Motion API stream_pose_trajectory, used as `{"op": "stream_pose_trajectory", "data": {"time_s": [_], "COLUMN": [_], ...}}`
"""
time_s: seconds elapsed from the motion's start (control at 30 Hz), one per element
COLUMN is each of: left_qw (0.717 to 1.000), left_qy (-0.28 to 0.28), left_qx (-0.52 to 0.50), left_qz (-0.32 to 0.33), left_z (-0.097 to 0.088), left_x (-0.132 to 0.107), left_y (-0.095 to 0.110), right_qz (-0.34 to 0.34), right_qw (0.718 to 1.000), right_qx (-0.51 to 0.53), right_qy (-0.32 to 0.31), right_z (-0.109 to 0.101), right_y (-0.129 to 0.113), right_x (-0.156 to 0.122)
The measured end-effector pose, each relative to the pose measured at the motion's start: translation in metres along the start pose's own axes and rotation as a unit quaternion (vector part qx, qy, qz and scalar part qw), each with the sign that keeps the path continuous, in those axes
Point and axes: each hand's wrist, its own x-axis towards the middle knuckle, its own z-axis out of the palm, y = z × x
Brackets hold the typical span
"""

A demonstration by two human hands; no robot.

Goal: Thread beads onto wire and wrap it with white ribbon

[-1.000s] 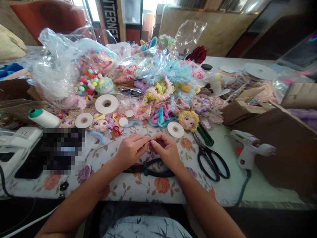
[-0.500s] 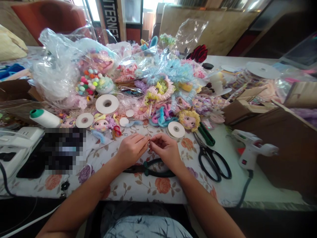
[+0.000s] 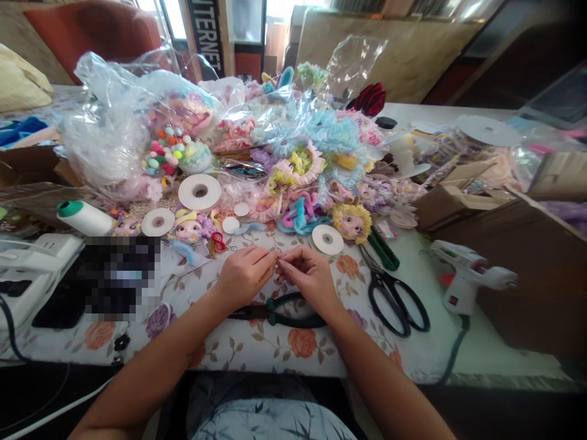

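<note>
My left hand (image 3: 245, 275) and my right hand (image 3: 309, 275) meet at the fingertips over the flowered tablecloth (image 3: 220, 348). Both are closed in a pinch around something tiny between them, too small to name. Under my wrists lie pliers (image 3: 288, 311) with dark green handles. Just beyond the fingers is a white ribbon spool (image 3: 327, 239), with a doll head with curly yellow hair (image 3: 351, 223) to its right. A red clasp (image 3: 217, 243) and a blue fuzzy strip (image 3: 183, 252) rest past my left hand.
Black-handled scissors (image 3: 398, 299) and a white glue gun (image 3: 468, 275) lie to the right, before a cardboard box (image 3: 532, 275). At left are a phone (image 3: 59, 305), a power strip (image 3: 22, 275) and a thread cone (image 3: 87, 218). Plastic bags (image 3: 105, 122) of trimmings are heaped behind.
My right fingers have shifted slightly at the pinch, while my left hand stays nearly still. The whole view has moved by a few pixels; nothing else has changed place.
</note>
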Motion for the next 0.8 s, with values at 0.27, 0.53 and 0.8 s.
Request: {"op": "stream_pose_trajectory", "data": {"time_s": [0.27,0.53,0.8], "left_qw": [0.994,1.0,0.98], "left_qy": [-0.002,-0.001,-0.007], "left_qx": [0.099,-0.002,-0.16], "left_qz": [0.052,-0.016,-0.121], "left_z": [-0.001,0.0014,0.0026], "left_x": [-0.0005,-0.0003,0.0007], "left_y": [-0.0024,0.0006,0.002], "right_qz": [0.061,-0.029,-0.128], "right_qw": [0.998,0.989,0.946], "right_qx": [0.014,-0.14,-0.297], "right_qy": [0.008,0.02,-0.007], "right_z": [-0.0023,-0.0011,-0.0049], "right_y": [0.003,0.0037,0.0056], "right_x": [0.004,0.0019,0.0009]}}
